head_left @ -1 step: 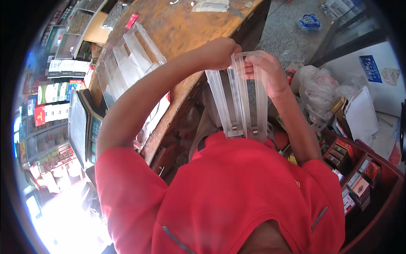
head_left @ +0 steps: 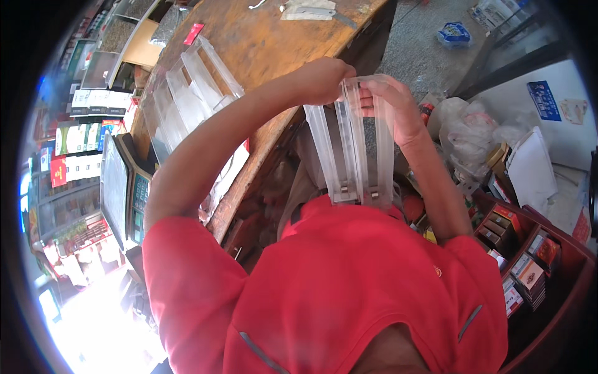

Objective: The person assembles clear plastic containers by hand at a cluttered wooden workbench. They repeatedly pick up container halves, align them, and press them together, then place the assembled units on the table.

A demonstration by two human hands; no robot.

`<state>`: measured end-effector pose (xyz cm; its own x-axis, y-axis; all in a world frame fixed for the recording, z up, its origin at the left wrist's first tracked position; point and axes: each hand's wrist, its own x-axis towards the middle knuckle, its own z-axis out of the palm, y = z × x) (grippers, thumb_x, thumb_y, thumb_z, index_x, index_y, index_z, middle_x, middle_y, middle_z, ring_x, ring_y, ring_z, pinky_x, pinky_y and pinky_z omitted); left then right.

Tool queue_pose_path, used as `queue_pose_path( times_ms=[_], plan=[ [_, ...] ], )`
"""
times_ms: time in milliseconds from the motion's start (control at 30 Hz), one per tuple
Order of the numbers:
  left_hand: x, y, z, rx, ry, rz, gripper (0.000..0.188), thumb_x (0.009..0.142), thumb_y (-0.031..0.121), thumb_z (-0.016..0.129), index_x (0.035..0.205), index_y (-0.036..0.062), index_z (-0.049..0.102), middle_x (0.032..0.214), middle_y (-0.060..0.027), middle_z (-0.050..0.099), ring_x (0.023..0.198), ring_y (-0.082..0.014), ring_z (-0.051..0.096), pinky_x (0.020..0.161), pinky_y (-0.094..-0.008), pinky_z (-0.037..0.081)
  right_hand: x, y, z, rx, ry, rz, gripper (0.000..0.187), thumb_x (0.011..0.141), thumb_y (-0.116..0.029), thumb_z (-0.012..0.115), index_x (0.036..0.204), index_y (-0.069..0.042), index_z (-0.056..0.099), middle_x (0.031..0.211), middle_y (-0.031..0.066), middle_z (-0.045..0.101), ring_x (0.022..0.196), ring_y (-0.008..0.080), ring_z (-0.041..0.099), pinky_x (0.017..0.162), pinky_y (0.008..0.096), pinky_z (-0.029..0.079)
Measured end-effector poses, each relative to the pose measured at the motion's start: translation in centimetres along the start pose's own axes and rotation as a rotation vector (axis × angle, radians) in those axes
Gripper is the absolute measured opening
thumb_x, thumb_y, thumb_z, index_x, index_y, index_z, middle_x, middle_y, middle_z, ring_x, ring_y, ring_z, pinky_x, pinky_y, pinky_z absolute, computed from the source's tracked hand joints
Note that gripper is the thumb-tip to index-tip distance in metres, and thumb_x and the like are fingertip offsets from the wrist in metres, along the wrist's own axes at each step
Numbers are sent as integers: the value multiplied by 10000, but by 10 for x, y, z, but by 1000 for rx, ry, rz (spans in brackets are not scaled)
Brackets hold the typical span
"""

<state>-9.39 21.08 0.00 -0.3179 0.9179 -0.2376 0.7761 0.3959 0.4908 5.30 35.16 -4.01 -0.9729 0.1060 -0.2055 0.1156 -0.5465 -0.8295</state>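
Observation:
A clear plastic rack (head_left: pixel 358 149) with long upright channels is held up in front of my chest. Small metal parts show at its lower end, close to my red shirt. My left hand (head_left: pixel 329 82) is closed at the rack's far upper end, its fingertips partly hidden behind the hand. On the other side, my right hand (head_left: pixel 395 112) grips the same end, with fingers bent around the plastic and the thumb along the top. More clear plastic racks (head_left: pixel 187 93) of a similar shape lie on the wooden table (head_left: pixel 268 37), left of my left forearm.
A scale (head_left: pixel 128 187) with a keypad stands left of my left arm, before shelves of packets. Right of me are plastic bags (head_left: pixel 470 131) and a dark red drawer (head_left: pixel 570 293) holding small boxes. A blue packet (head_left: pixel 455 34) lies on the grey floor.

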Motion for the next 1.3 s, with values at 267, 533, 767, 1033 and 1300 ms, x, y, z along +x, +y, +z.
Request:
queue_pose_path(
  times_ms=[267,533,767,1033,1300],
  plan=[
    [3,34,-1,169,34,-22,378,630,136,803,973,48,670,882,-155,692,897,-375,664,753,-466,511,-20,9,-26,-166,20,-14,439,836,-251,684,1179,-5,564,1054,129,658,986,218,641,858,364,509],
    [7,44,12,246,31,-58,388,573,103,812,949,67,724,868,-147,703,901,-357,675,730,-466,531,-36,15,-26,-17,91,13,303,819,-190,640,1052,-1,593,1021,167,659,954,263,641,843,393,513],
    [-1,51,10,166,39,-41,362,614,109,796,965,75,717,873,-142,704,932,-354,671,765,-465,527,-58,18,-17,-113,162,-64,323,801,-249,629,1026,-19,607,1049,152,644,937,267,630,851,423,505],
    [-3,55,-2,71,341,192,670,667,178,801,1290,88,570,1220,-168,625,1121,-330,615,905,-430,495,-40,21,-62,113,82,-109,425,868,-290,580,1196,-20,578,1154,119,637,1098,267,605,953,464,477],
    [-69,64,61,-497,513,-62,1321,615,474,892,1520,-26,70,1420,-300,392,1331,-393,431,1126,-428,362,-51,-16,-55,135,117,-350,503,855,-259,543,1246,57,536,1252,172,602,1194,291,563,1037,424,418]
  ],
)
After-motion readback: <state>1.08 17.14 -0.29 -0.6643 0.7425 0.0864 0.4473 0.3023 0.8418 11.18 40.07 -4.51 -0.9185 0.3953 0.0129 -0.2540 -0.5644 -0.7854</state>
